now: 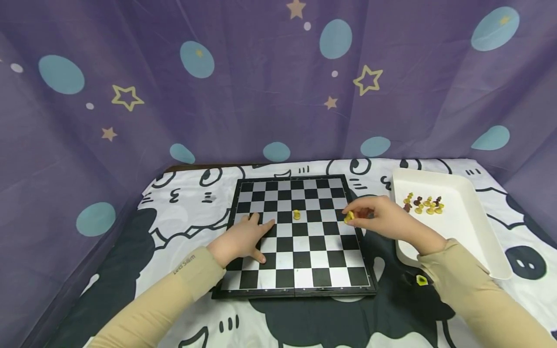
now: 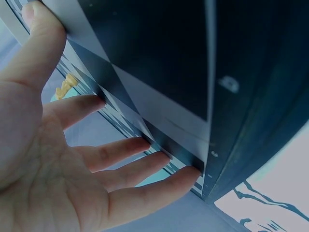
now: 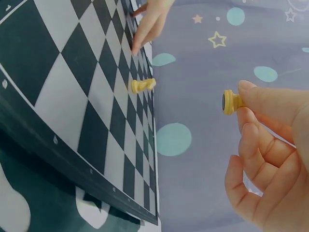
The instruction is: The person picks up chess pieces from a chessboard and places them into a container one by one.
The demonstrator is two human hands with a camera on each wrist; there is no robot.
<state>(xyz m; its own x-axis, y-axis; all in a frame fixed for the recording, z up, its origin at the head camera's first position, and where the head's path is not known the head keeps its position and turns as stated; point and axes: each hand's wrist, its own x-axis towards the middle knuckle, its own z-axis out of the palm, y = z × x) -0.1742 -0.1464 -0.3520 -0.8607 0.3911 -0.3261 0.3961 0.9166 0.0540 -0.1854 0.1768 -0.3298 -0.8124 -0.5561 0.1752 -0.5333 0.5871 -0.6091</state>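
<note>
A black-and-white chessboard [image 1: 322,242] lies flat before me. My left hand [image 1: 241,239] rests on its left part, fingers spread and fingertips touching the squares, with nothing held. One yellow chess piece [image 1: 297,214] stands upright near the middle of the board; its top looks uneven in the right wrist view. Over the board's right edge, my right hand [image 1: 377,218] pinches another yellow chess piece [image 3: 232,102] between thumb and index finger. That piece is held above the board, its dark round base showing in the right wrist view and its upper part hidden by the fingertips.
To the right of the board stands a white tray [image 1: 463,237] with several yellow and dark red chess pieces [image 1: 430,210] inside. A small yellow-green thing [image 1: 421,280] lies on the patterned cloth [image 1: 313,321] by the tray's front. Behind everything hangs a purple curtain [image 1: 261,96].
</note>
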